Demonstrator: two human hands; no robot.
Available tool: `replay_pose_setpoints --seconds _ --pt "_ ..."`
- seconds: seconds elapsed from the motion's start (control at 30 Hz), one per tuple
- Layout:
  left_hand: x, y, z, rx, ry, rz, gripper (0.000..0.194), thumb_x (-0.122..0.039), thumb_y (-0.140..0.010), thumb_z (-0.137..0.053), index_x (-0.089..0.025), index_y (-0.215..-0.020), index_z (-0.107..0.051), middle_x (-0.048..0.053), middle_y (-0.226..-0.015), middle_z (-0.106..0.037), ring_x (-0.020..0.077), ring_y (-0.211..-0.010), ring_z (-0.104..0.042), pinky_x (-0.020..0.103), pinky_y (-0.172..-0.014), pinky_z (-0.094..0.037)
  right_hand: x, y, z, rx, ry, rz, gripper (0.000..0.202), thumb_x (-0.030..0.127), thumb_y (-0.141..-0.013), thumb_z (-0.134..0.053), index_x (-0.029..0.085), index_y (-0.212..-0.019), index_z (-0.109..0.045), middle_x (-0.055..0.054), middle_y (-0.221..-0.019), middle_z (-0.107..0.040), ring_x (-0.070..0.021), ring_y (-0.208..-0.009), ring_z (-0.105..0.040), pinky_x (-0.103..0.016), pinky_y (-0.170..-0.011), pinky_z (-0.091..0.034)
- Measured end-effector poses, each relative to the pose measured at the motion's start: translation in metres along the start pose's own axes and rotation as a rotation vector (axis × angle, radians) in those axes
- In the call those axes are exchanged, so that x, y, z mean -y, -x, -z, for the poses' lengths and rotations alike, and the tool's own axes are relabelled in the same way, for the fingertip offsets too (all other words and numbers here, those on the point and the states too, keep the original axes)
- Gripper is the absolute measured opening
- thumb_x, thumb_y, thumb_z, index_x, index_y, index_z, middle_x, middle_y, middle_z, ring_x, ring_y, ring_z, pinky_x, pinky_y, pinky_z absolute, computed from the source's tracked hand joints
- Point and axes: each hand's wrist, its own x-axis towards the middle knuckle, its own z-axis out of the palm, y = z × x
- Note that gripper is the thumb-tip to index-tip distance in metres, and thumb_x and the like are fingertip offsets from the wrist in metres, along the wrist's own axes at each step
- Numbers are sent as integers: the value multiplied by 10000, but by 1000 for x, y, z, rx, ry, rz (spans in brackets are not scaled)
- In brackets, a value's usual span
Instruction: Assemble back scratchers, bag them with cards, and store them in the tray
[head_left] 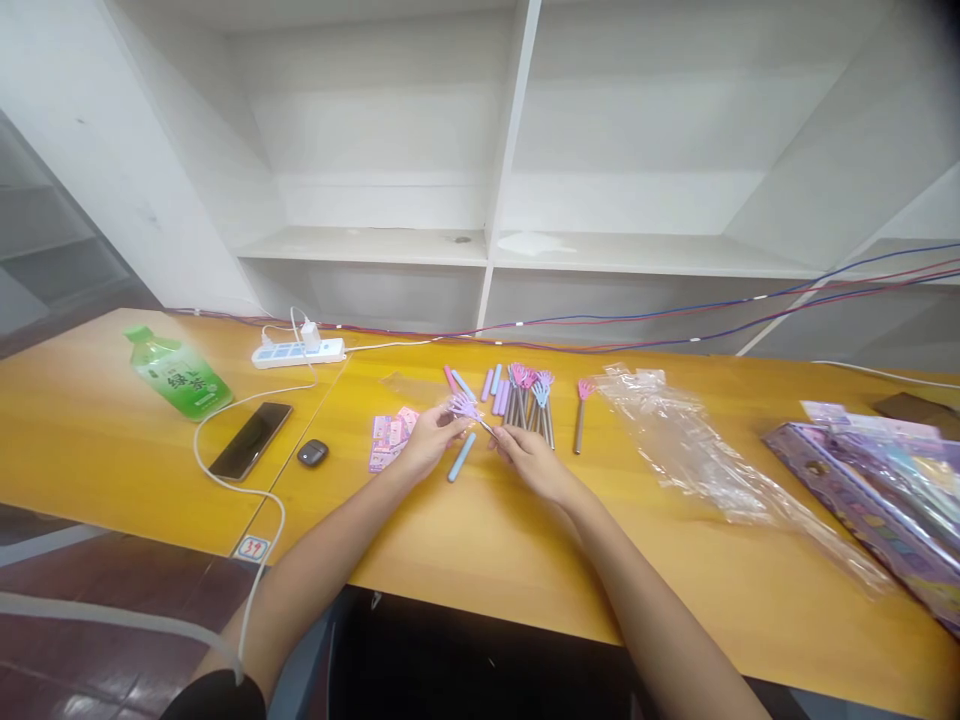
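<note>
Between my hands is a back scratcher (466,406) with a purple hand-shaped head and a thin metal rod. My left hand (431,440) is closed at its head end, the fingers pinched, with what looks like a bit of clear film there. The rod is pinched in my right hand (531,462). Just below lies a loose blue handle sleeve (461,457). Pink and purple printed cards (384,446) are beside my left hand. Behind my right hand lie several back scratchers (541,392) with pink, blue and purple heads, next to several purple sleeves (500,397).
One pink-headed back scratcher (580,415) lies apart. Clear plastic bags (697,450) and a purple display box (862,500) are to the right. At left are a green bottle (180,375), phone (251,441), small black device (313,453), power strip (300,352) and white cable (255,490).
</note>
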Motion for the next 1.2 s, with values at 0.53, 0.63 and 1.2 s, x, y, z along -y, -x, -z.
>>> replay_pose_setpoints --seconds 0.53,0.63,1.2 --pt "19 14 -20 15 98 109 441 -332 -728 -859 -123 -1097 -738 -4 -731 -626 95 -647 -537 232 -627 -405 12 5 -16 88 -68 11 571 610 -1044 -400 239 -626 -516 59 -470 -469 -127 -440 -455 -483 -1041 -512" --pt "18 9 -16 -71 161 56 413 -370 -756 -853 -126 -1067 -733 -28 -678 -582 85 -614 -511 229 -625 -412 13 9 -17 142 -171 -46 388 582 -1018 -485 225 -1017 -637 26 -681 -605 -147 -523 -569 -322 -580 -558" --pt "-3 1 -3 -177 241 13 410 -221 -703 -670 -172 -1111 -669 -71 -622 -494 83 -524 -430 219 -505 -321 33 13 -7 137 -476 142 418 566 -938 -681 247 -1179 -559 -51 -995 -689 -158 -758 -600 -323 -700 -508"
